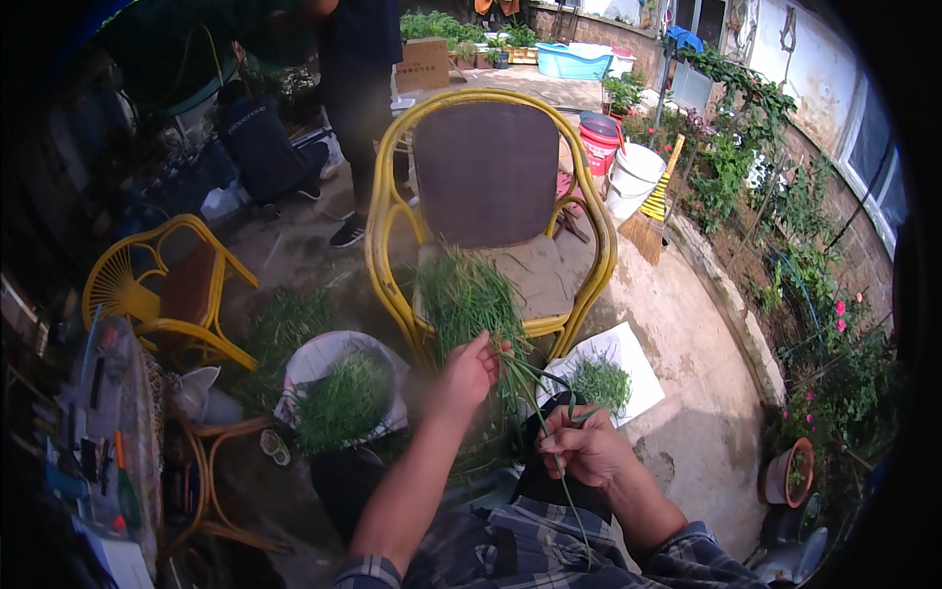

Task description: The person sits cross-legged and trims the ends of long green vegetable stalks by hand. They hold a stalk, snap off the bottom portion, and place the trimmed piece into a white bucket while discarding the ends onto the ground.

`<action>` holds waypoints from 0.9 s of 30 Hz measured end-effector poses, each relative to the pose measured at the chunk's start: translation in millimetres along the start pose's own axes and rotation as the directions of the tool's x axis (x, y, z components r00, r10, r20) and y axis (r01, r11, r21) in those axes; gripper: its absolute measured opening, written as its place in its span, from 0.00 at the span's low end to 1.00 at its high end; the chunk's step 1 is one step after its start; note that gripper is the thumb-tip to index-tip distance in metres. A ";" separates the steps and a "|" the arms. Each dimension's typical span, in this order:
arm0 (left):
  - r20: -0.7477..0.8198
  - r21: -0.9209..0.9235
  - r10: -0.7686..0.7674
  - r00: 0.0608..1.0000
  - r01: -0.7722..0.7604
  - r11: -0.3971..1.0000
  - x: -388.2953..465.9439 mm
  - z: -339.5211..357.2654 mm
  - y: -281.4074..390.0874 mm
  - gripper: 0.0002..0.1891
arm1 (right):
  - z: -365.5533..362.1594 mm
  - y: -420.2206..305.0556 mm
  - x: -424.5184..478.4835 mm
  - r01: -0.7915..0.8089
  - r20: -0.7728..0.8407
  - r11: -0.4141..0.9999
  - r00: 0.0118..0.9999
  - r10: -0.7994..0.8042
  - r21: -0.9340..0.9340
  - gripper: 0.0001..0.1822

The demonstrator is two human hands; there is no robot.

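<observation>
My left hand (pixel 475 372) is at the near edge of a yellow rattan armchair (pixel 603 250), its fingers closed on the stems of a few long green stalks (pixel 524 372). My right hand (pixel 578 445) is lower and to the right, over my lap, pinching the other part of these stalks; one thin stalk hangs below it. A large heap of long green leafy stalks (pixel 471 294) lies on the chair seat and droops over its front edge. Left of my left hand, a white sack (pixel 309 361) with a rolled-down rim holds cut greens (pixel 342 401). A smaller pile (pixel 600 383) rests on a white sheet (pixel 640 368) to the right.
A second yellow rattan chair (pixel 199 287) and a cluttered table (pixel 110 442) stand at left. One person stands (pixel 357 96) behind the armchair's left side, another crouches (pixel 261 147) farther left. Buckets (pixel 633 177), a broom (pixel 651 221), a stone-edged plant bed (pixel 725 294) and a flowerpot (pixel 787 471) are at right.
</observation>
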State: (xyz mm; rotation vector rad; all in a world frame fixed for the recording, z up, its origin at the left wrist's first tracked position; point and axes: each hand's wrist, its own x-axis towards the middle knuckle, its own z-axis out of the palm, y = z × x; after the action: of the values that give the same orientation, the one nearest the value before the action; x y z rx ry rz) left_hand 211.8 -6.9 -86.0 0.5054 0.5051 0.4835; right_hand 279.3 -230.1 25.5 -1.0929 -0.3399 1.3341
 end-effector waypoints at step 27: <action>-0.131 0.439 -0.029 0.991 0.084 0.894 -21.4 -144.4 -23.1 0.09 | -60.5 118.3 240.7 -0.248 -0.232 0.922 0.956 0.183 -0.296 0.12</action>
State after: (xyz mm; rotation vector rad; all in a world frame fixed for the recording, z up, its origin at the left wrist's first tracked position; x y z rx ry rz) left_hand 121.5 11.3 -201.7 0.9024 0.7529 0.3416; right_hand 318.9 -59.5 -186.4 -1.5662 -0.3000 1.3772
